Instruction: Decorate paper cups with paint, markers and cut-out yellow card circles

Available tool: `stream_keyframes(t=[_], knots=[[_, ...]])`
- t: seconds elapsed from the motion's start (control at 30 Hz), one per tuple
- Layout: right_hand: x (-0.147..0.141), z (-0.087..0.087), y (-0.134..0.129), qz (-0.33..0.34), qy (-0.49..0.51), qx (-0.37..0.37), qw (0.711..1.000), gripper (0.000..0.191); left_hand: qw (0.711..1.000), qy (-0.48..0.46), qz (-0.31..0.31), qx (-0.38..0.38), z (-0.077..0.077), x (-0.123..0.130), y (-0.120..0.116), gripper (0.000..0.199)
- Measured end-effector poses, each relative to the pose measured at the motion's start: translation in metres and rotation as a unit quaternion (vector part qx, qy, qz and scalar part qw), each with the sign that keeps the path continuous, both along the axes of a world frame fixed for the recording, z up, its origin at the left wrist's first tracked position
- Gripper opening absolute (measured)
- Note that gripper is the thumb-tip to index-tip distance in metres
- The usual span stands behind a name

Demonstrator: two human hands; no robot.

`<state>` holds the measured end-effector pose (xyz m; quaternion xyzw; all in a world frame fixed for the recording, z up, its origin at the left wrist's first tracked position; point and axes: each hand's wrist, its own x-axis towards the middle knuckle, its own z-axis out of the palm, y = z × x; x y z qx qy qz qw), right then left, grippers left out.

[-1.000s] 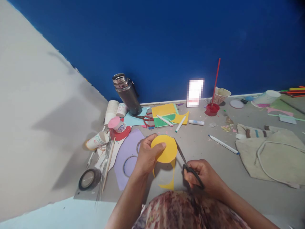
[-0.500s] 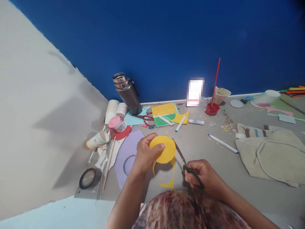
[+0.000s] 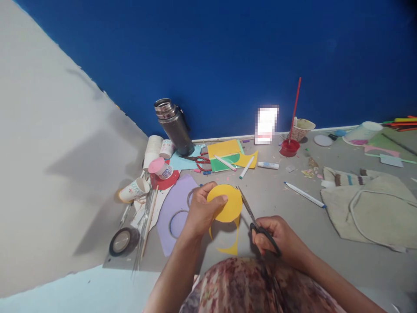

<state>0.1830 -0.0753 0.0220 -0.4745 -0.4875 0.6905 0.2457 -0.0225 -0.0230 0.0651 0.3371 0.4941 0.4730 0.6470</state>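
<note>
Between thumb and fingers, my left hand grips a round yellow paper disc above the table. My right hand is wrapped round the black handles of a pair of scissors. The scissor blades point up and left, slightly parted, beside the disc's right edge. A curved yellow paper offcut shows below the disc, close to the table top. Under my left forearm lies a purple paper sheet with a ring-shaped piece on it.
A dark metal flask stands at the back left by paper cups. Red-handled scissors, markers and a glue stick lie beyond my hands. To the right are a blue-capped marker and a cloth bag.
The yellow disc and my left hand have shifted slightly right. The scissor blades have parted a little at the tips. The offcut stays below the disc.
</note>
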Motion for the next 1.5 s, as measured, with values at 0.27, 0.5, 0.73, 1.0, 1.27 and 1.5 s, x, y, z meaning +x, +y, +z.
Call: stream_keyframes(t=[0.27,0.5,0.73,1.0,1.27,1.5], knots=[[-0.002,0.001,0.0,0.001,0.008,0.005,1.0,0.045,1.0,0.02,-0.002,0.004,0.001,0.0,-0.002,0.038],[-0.001,0.003,0.0,-0.001,-0.009,0.011,1.0,0.042,1.0,0.023,-0.002,0.007,0.0,0.0,-0.004,0.038],[0.0,0.004,-0.002,-0.004,-0.012,0.009,1.0,0.038,1.0,0.014,-0.002,0.0,0.005,-0.001,-0.003,0.038],[0.0,0.004,-0.003,0.0,-0.016,0.0,1.0,0.045,1.0,0.024,-0.011,-0.003,0.008,-0.004,-0.003,0.036],[0.001,-0.002,-0.004,0.0,-0.005,0.01,1.0,0.05,1.0,-0.009,-0.007,-0.01,0.001,-0.005,-0.002,0.037],[0.0,0.003,-0.001,-0.004,0.015,0.03,0.999,0.054,0.993,-0.09,0.079,0.004,-0.003,0.017,-0.004,0.036]])
